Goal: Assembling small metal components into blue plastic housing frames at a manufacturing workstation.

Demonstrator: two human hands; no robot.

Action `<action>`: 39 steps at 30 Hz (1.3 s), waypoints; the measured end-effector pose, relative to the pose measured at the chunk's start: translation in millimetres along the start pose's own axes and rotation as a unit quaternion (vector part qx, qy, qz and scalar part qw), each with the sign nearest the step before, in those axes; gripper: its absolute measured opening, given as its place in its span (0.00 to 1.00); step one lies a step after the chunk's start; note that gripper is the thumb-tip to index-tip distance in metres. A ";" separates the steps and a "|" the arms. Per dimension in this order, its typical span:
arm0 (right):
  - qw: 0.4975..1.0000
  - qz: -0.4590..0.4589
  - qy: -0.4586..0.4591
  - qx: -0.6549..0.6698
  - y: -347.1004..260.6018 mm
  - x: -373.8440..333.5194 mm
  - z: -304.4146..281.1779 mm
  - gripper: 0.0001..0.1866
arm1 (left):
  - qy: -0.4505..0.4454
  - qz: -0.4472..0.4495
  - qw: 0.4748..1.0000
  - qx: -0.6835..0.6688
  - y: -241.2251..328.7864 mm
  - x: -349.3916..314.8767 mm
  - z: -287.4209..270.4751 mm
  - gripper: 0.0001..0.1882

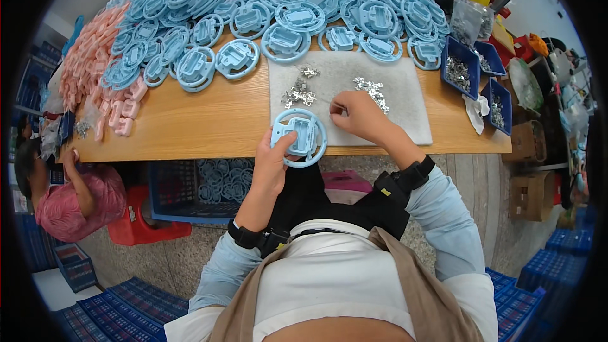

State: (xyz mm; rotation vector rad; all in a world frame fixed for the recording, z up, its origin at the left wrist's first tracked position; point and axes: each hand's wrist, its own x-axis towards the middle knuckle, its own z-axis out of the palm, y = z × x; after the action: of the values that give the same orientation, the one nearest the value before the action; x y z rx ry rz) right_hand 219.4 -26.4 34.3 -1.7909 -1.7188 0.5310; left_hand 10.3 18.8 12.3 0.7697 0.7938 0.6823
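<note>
My left hand (pixel 271 164) is closed around the left rim of a light-blue plastic wheel (pixel 306 134), a ring with a boxy, hollow middle. Its thumb lies over the front, and the wheel is held near the table's front edge. To the right, my right hand (pixel 360 116) hovers over a pale grey mat (pixel 408 123) with fingers curled together; whatever sits in its fingertips is hidden. Small shiny metal clips form one loose heap (pixel 299 95) at the mat's left and another heap (pixel 372 92) just beyond my right hand.
Many blue wheels (pixel 304 16) are piled across the table's far side, with pink plastic parts (pixel 95 57) at left. Blue bins (pixel 460 68) of small metal parts stand at right. Below the table is a blue crate (pixel 180 209); another person (pixel 82 196) sits at far left.
</note>
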 end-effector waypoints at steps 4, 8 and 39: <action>0.979 0.135 0.037 0.150 1.3 7.2 6.2 0.06 | 0.000 -0.003 1.000 -0.009 -1.4 0.9 1.4 0.18; 0.990 0.098 0.076 0.062 7.7 9.5 9.3 0.06 | -0.007 -0.004 1.000 0.003 -0.5 -0.4 0.9 0.17; 0.992 -0.003 0.086 0.091 -46.1 4.6 38.0 0.06 | -0.006 -0.003 1.000 -0.029 -1.3 0.6 7.7 0.13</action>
State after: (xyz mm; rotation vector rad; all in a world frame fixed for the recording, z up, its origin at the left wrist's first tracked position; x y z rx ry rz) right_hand 160.2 -17.1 36.9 -1.6506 -1.5088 0.4989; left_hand 17.2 15.9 14.7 0.7190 0.7623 0.6925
